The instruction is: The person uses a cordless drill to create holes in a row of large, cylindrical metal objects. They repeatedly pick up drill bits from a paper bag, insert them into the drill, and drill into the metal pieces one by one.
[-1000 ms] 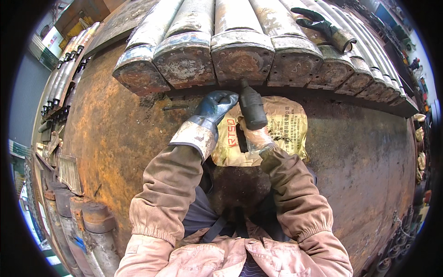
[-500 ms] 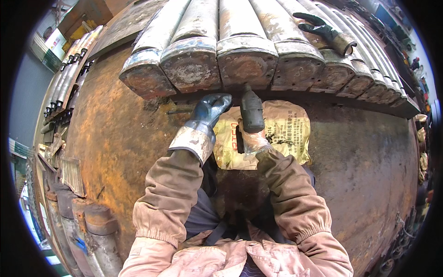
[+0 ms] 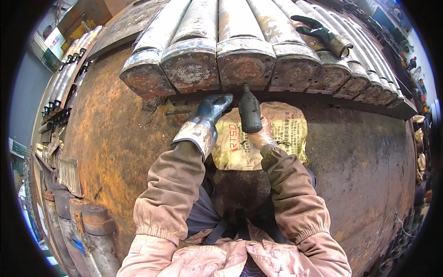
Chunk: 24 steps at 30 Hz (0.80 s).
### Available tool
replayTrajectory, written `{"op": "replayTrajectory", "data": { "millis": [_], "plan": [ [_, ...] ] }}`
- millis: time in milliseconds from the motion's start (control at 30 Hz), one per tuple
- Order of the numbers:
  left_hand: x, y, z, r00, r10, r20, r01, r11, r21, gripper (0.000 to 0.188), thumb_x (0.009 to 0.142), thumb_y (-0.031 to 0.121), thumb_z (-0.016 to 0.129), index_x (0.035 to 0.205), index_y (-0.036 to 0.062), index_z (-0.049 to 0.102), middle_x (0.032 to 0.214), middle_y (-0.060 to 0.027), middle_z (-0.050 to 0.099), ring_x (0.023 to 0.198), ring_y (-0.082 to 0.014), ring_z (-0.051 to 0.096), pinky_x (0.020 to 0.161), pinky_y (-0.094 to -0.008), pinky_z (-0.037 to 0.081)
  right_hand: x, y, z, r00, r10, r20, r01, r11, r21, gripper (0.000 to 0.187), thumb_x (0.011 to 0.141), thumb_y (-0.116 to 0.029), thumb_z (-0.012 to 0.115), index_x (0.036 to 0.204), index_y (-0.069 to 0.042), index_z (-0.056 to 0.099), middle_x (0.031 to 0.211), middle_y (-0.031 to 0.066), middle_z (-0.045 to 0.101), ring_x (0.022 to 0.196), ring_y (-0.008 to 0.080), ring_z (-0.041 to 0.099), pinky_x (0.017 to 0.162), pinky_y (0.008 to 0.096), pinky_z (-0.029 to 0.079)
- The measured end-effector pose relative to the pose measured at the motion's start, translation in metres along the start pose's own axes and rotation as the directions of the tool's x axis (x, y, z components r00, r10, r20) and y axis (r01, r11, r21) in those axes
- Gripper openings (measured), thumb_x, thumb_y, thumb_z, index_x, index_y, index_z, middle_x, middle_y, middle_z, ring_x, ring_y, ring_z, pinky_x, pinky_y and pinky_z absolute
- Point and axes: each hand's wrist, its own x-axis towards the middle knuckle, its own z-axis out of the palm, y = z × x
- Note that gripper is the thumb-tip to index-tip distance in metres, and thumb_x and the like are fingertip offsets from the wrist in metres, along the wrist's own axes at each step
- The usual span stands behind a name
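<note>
My right hand (image 3: 264, 135), in a thin clear covering, is closed around the grip of a dark power driver (image 3: 250, 111). The driver's narrow nose points away from me, at the lower edge of a round rusty cylinder end (image 3: 246, 71); whether it touches cannot be made out. To its left, my left hand (image 3: 213, 107), in a dark blue coated glove with a dirty white cuff, has its fingers curled toward the driver's nose. Anything inside those fingers is hidden. Beneath the driver lies a flattened yellow-brown paper sack (image 3: 226, 154) with printing on it.
Several long metal cylinders (image 3: 196, 21) lie side by side on a dark beam (image 3: 378, 108). A loose dark glove (image 3: 323, 34) rests on them. A short rod (image 3: 177, 111) lies on the rusty plate (image 3: 106, 124). More cylinders (image 3: 99, 231) stand at lower left.
The driver has shifted slightly left and tilted, its rear end moving left, and my right hand has turned with it. My left hand stays nearly in place.
</note>
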Motion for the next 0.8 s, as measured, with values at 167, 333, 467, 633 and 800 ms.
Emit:
{"op": "replayTrajectory", "data": {
  "millis": [167,333,467,633,800],
  "plan": [
    [0.001,-0.007,0.0,1.0,0.002,0.006,-0.002,0.999,-0.037,0.03,0.087,0.026,0.075,0.105,0.0025,0.072,0.101,-0.0075,0.072,0.09,-0.0158,0.063,0.083,-0.0335,0.05,-0.002,-0.009,-0.002,0.998,-0.053,-0.036,0.052,0.999,-0.011,0.044,0.076,-0.023,0.078,0.115,-0.011,0.062,0.092,0.0143,0.072,0.087,0.0322,0.07,0.075,0.0391,0.054],
    [0.0,-0.001,0.012,0.999,0.033,-0.005,-0.033,0.999,-0.023,0.033,0.086,0.029,0.076,0.104,0.0018,0.072,0.099,-0.0074,0.071,0.088,-0.0156,0.063,0.081,-0.0333,0.05,-0.004,-0.019,-0.01,1.0,-0.009,0.001,0.009,0.998,-0.067,0.043,0.076,-0.025,0.077,0.112,-0.009,0.06,0.091,0.0162,0.071,0.088,0.0347,0.069,0.075,0.0411,0.054],
    [0.003,0.002,0.014,0.999,0.029,-0.022,-0.03,1.0,-0.009,0.034,0.085,0.029,0.077,0.105,0.0016,0.072,0.099,-0.0074,0.071,0.089,-0.0162,0.063,0.082,-0.0338,0.049,-0.004,-0.021,-0.014,0.996,-0.081,-0.048,0.073,0.987,-0.144,0.047,0.074,-0.028,0.079,0.111,-0.007,0.059,0.091,0.0189,0.07,0.087,0.038,0.068,0.075,0.0442,0.053],
    [0.009,-0.007,0.011,1.0,-0.011,-0.024,0.01,0.999,-0.053,0.038,0.085,0.028,0.077,0.109,0.0,0.07,0.1,-0.0075,0.071,0.089,-0.0169,0.063,0.083,-0.0336,0.049,-0.002,-0.016,-0.021,0.998,-0.057,0.008,0.057,0.955,-0.292,0.054,0.072,-0.03,0.08,0.114,-0.003,0.057,0.088,0.0221,0.068,0.085,0.0405,0.066,0.073,0.0468,0.052],
    [0.003,0.0,0.013,0.999,-0.021,0.047,0.029,0.984,-0.176,0.036,0.087,0.03,0.075,0.11,0.0028,0.069,0.104,-0.0084,0.071,0.087,-0.0174,0.067,0.078,-0.0333,0.052,-0.011,-0.025,-0.033,0.996,-0.042,0.084,0.062,0.965,-0.255,0.047,0.08,-0.025,0.071,0.12,-0.006,0.057,0.092,0.0187,0.069,0.089,0.0321,0.068,0.077,0.0428,0.052]
  ]
}}
